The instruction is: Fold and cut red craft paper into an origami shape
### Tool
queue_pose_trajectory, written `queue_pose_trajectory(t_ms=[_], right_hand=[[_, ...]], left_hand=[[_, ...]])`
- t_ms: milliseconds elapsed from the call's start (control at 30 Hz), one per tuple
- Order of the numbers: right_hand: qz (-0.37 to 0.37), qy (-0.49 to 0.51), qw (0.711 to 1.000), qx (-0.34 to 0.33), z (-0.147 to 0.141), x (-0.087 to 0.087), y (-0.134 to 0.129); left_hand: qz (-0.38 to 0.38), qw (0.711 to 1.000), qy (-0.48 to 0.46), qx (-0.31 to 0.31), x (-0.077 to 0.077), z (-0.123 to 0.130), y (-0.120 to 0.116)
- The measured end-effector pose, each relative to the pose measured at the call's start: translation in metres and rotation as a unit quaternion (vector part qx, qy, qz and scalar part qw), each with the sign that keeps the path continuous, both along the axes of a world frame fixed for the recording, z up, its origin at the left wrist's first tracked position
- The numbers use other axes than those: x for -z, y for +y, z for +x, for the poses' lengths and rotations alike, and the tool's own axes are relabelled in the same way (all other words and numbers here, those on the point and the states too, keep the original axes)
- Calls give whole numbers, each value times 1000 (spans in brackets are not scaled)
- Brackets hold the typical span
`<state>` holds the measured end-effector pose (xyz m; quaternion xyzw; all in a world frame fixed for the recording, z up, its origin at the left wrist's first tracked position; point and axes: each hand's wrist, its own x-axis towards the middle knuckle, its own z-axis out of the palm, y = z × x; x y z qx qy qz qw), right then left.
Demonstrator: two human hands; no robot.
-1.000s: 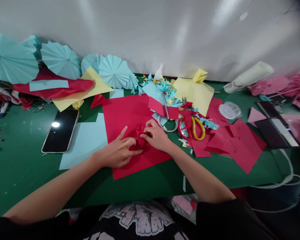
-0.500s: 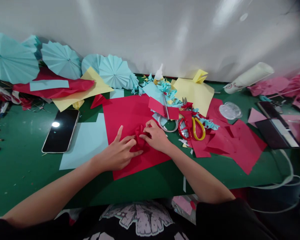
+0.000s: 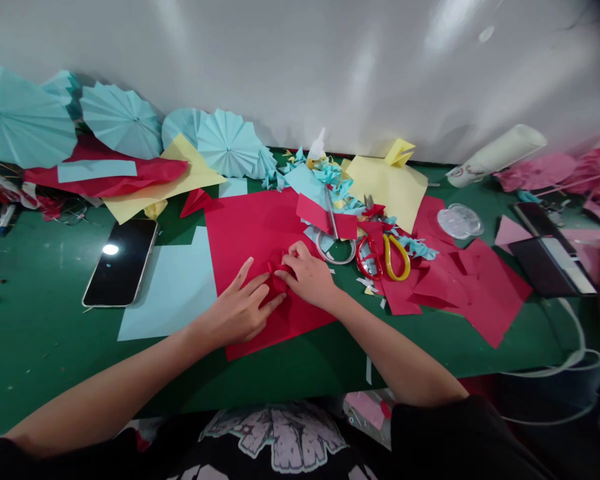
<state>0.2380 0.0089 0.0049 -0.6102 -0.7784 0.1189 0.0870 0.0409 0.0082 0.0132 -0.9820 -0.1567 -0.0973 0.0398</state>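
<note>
A folded red paper [image 3: 276, 261] is lying on a red sheet [image 3: 253, 223]. At its eight o'clock, the left hand [image 3: 243, 305] is touching it, fingers spread; at three o'clock, the right hand [image 3: 309, 277] is pinching it. A phone [image 3: 121, 263] is resting at nine o'clock.

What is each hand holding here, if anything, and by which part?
The right hand appears to pinch the small folded red paper piece by its right side. The left hand rests fingertips at its left; any grip there cannot be told.
</note>
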Motion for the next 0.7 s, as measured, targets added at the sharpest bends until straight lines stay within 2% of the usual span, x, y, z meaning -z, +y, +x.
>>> queue_pose_trajectory(t_ms=[133, 300, 700], right_hand=[[2, -16, 1000, 2, -1, 0, 0], [-3, 8, 1000, 5, 0, -1, 0], [-4, 24, 1000, 17, -3, -4, 0]], left_hand=[[9, 1000, -19, 12, 0, 3, -2], [17, 998, -55, 40, 8, 4, -5], [44, 996, -60, 57, 15, 5, -7]])
